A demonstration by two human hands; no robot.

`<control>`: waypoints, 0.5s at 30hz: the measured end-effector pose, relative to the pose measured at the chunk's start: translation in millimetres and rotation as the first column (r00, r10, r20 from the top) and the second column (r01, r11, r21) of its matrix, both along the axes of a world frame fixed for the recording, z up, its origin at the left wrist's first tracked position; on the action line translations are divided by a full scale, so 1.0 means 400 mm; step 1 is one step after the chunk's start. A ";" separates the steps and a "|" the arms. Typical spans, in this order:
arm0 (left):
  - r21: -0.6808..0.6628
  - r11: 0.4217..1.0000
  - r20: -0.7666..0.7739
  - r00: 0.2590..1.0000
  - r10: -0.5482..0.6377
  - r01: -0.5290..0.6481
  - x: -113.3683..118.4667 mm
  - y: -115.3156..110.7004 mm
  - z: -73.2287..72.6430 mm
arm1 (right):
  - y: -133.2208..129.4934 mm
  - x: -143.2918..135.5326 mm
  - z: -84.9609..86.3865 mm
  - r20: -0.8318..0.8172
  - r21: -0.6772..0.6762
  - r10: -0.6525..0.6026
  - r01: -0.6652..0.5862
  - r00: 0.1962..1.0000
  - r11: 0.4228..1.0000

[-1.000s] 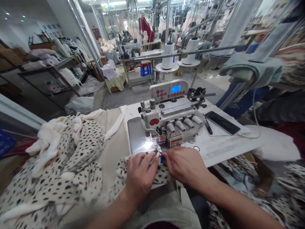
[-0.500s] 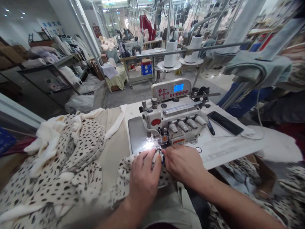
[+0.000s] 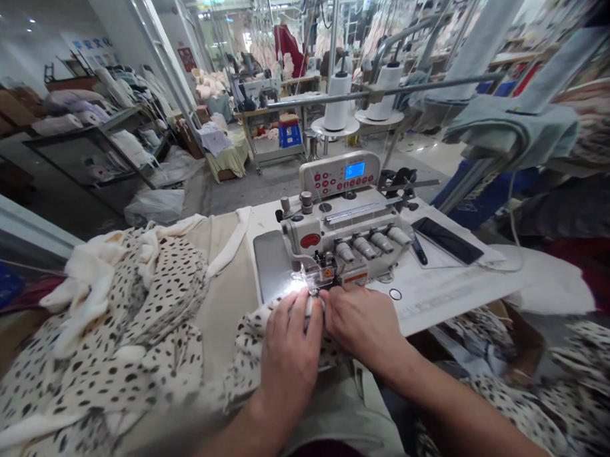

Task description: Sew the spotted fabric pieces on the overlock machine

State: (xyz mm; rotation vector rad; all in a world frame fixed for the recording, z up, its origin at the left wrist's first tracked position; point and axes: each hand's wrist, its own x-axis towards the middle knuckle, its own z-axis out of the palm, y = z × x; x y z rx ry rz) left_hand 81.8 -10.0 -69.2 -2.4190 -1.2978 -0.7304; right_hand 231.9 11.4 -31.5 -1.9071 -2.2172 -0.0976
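Observation:
A white overlock sewing machine (image 3: 352, 240) with a lit blue display stands on the table, its lamp shining at the needle area. Cream fabric with black spots (image 3: 245, 350) lies in front of it, bunched toward the presser foot. My left hand (image 3: 294, 338) rests on this fabric, fingers stretched forward and lying flat, tips close to the foot. Just to its right, my right hand (image 3: 359, 320) is closed, with thumb and fingers pinching the fabric edge beside the foot. The exact bit of cloth between those fingers is mostly hidden.
A heap of spotted fabric with cream strips (image 3: 132, 316) covers the table's left side. Right of the machine lie a black phone (image 3: 447, 240), a dark pen-like tool (image 3: 419, 249) and a small black ring (image 3: 395, 294). Thread cones (image 3: 338, 100) stand behind. More spotted cloth hangs low right.
The whole view has shifted slightly, so the machine and table appear a little further left and up. Both hands stay at the presser foot, with barely any change in their hold.

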 end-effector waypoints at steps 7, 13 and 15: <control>0.027 1.000 -0.013 1.000 0.007 -0.007 0.008 0.001 0.001 | -0.011 0.007 -0.016 -0.027 0.012 -0.047 0.047 0.999 0.999; -0.122 0.991 0.181 0.983 -0.032 0.054 -0.016 0.010 0.014 | -0.082 0.056 -0.056 -0.115 0.104 -0.078 0.090 0.990 0.990; -0.138 0.985 0.204 0.976 -0.070 0.099 -0.027 0.016 0.019 | -0.105 0.068 -0.065 -0.149 0.109 -0.062 0.078 0.987 0.991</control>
